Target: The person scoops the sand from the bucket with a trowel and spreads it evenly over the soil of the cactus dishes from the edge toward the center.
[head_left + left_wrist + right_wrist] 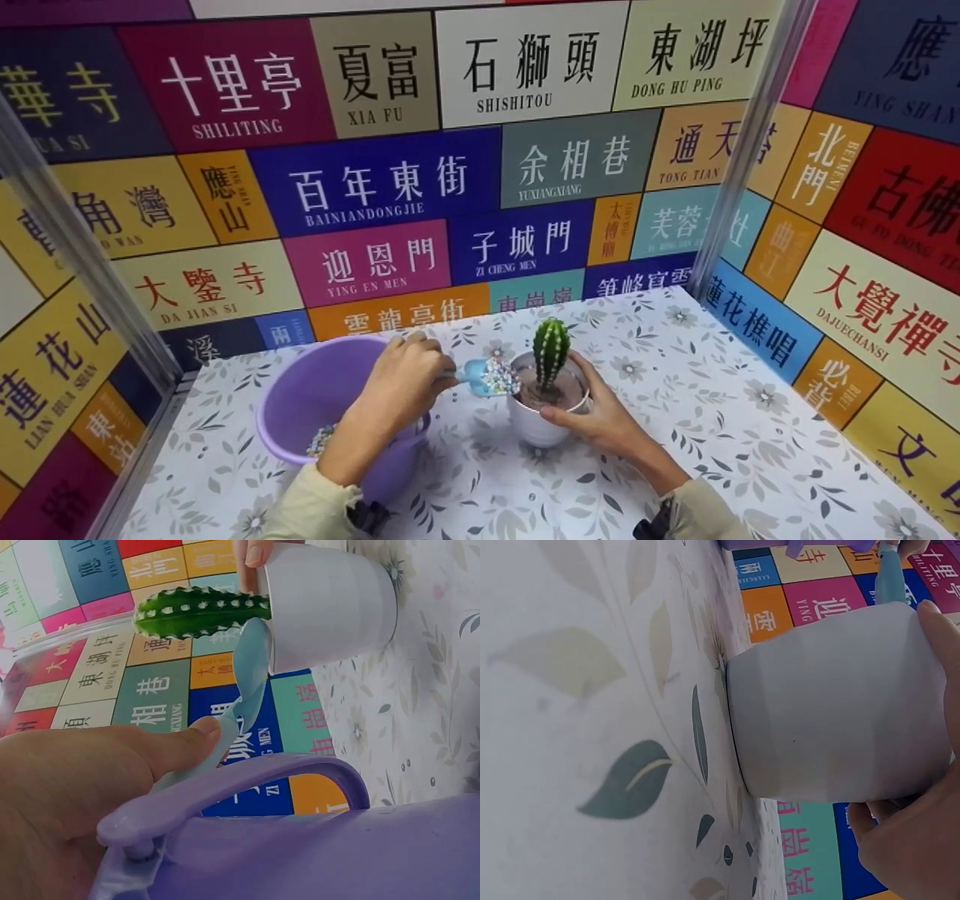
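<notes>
On my head feed the pot (544, 431) stands upright on the surface (465, 465), and the cactus (551, 349) rises from it, its base set in a greyish-brown fill. The right hand (604, 416) holds the pot from its right side, thumb at the near edge of the rim and fingers round the far side. I read that as a steadying grip, since a light pot could slide or tip if nudged, and it leaves the left of the opening free. The left hand (405, 379) grips the handle of a blue scoop (474, 367); my left wrist view shows the thumb laid along that handle, which I'd guess helps control the tilt. The scoop carries a heap of small multicoloured pebbles (499, 376), and its tip is right by the pot's left rim; I can't tell whether the two touch. Holding it low and close there would, I judge, limit spilling and keep the blade away from the spines. The purple bucket (300, 390) sits on the surface to the left of the pot, under the left forearm, with more pebbles (321, 439) visible inside, so the stock is within short reach of the scooping hand. Its purple handle (330, 765) arches beside the left hand, apparently unused, and I'd watch it as something the wrist could snag on.
</notes>
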A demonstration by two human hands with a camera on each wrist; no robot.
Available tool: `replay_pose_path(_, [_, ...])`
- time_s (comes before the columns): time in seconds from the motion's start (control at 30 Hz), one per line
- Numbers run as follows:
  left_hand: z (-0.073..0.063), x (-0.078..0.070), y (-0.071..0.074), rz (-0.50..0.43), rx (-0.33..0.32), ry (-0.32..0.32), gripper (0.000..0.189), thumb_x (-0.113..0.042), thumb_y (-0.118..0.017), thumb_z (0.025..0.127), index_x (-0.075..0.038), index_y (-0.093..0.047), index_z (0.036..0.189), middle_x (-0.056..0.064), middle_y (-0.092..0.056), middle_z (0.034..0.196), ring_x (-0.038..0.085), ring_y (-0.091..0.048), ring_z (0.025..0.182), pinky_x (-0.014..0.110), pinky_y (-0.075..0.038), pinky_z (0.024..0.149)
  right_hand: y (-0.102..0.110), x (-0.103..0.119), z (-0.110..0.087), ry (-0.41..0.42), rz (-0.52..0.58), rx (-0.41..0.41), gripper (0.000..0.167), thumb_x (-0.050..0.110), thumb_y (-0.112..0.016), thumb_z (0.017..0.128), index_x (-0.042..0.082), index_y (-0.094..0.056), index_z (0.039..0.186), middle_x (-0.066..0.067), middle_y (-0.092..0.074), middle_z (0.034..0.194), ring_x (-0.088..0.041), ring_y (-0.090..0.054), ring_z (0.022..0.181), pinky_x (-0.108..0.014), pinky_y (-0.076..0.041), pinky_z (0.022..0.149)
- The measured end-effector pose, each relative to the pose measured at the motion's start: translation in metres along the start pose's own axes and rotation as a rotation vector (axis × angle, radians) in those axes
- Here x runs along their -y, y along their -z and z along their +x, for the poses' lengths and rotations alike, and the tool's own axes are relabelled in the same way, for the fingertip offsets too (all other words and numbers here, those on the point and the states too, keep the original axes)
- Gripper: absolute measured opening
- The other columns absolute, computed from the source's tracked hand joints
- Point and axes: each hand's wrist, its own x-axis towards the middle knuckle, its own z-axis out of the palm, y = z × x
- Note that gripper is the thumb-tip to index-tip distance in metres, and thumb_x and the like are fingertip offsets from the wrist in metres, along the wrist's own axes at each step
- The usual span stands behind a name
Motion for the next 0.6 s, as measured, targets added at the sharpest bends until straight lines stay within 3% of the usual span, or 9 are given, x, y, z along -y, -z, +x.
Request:
replay_pose_path(0.23, [0.0024, -0.0037, 0.0022, 0.029, 0.012, 0.016, 0.009, -0.026, -0.089, 0.089, -0.018, -0.085, 0.087, 0.003, -0.074, 0.084, 0.026, -0.065, 0.089, 0.045, -0.053, 0.081, -0.0015, 0.0029, -0.0012, -0.010, -0.047, -0.028, 0.113, 0.042, -0.091, 0.087, 0.027, -0.019, 0.173, -0.018, -0.019, 0.181, -0.045, -0.018, 0.167, -0.071, -0.020, 0.131])
replay_pose_path(0.6, [0.0037, -0.0074, 0.0046, 0.060, -0.004, 0.025, 0.011, -0.027, -0.091, 0.088, -0.017, -0.085, 0.087, 0.003, -0.075, 0.087, 0.027, -0.066, 0.091, 0.044, -0.053, 0.080, -0.0092, 0.0089, -0.0050, 0.005, -0.137, -0.102, 0.117, 0.046, -0.092, 0.083, 0.017, -0.022, 0.172, -0.024, -0.023, 0.178, -0.050, -0.024, 0.164, -0.074, -0.022, 0.127])
